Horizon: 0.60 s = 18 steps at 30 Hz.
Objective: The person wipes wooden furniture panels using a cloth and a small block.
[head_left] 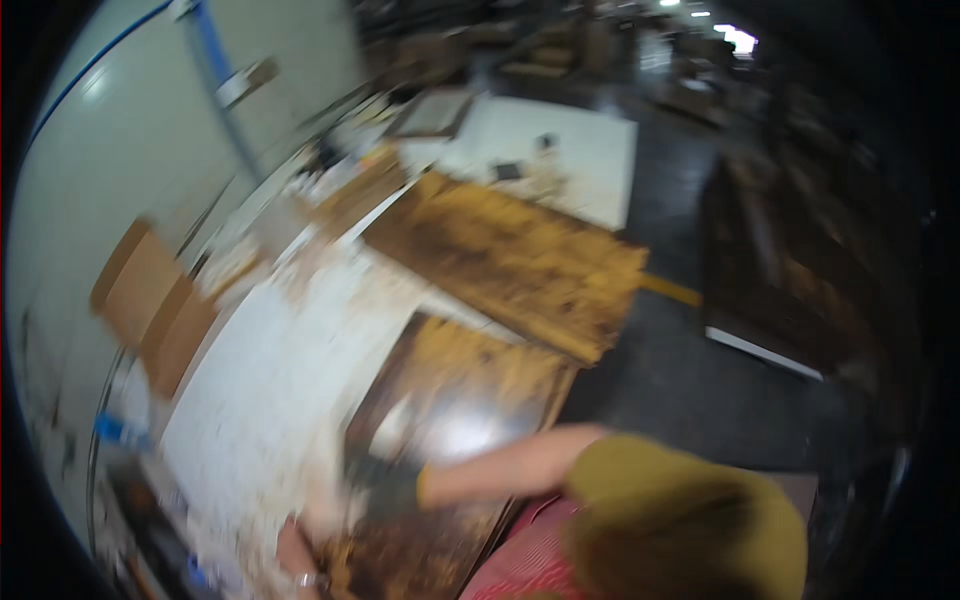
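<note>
A brown-stained wooden panel (pixel 460 390) with a glossy patch lies before me. My right hand (pixel 385 487), in a dark grey glove with a yellow cuff, is low over this panel, at the end of a forearm reaching leftward. Just beyond the glove is a pale, cloth-like patch (pixel 393 428); I cannot make out whether the hand grips it. My left hand (pixel 330 508) is a pale blur at the panel's left edge, above a wrist with a bangle. Motion smears the fingers of both hands.
A second stained panel (pixel 510 255) lies beyond the first, on a white, dusty work surface (pixel 270 390). A folded cardboard piece (pixel 155 300) leans by the wall at left. Dark boards (pixel 775 270) stand across the floor at right.
</note>
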Motion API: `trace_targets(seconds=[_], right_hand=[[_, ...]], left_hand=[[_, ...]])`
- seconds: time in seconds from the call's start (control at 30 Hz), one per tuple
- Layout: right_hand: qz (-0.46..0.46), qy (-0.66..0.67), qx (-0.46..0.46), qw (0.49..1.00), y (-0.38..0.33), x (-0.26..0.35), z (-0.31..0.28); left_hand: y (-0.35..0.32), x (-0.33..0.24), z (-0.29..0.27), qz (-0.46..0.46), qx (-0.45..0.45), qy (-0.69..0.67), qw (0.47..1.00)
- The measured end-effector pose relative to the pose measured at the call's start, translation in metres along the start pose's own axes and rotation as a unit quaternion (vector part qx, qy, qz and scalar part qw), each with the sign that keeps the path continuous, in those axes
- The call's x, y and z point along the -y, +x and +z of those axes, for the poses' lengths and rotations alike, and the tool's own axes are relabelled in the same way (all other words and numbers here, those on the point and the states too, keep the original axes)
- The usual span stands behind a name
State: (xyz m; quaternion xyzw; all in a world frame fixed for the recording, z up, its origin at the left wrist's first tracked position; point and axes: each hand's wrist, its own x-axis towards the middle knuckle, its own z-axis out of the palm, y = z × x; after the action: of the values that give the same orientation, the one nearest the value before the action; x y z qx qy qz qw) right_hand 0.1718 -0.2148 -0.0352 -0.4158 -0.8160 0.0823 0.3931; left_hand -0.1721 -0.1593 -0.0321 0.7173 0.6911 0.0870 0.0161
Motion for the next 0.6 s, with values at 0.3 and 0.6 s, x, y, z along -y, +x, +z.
trace_targets(seconds=[0.3, 0.6], right_hand=[[-0.049, -0.011, -0.058, 0.997, 0.096, -0.017, 0.030], [-0.200, 0.078, 0.056, 0.975, 0.092, 0.088, 0.047]], left_hand=[[0.057, -0.013, -0.010, -0.028, 0.299, -0.544, 0.784], [0.069, -0.021, -0.020, 0.046, 0.325, -0.448, 0.832]])
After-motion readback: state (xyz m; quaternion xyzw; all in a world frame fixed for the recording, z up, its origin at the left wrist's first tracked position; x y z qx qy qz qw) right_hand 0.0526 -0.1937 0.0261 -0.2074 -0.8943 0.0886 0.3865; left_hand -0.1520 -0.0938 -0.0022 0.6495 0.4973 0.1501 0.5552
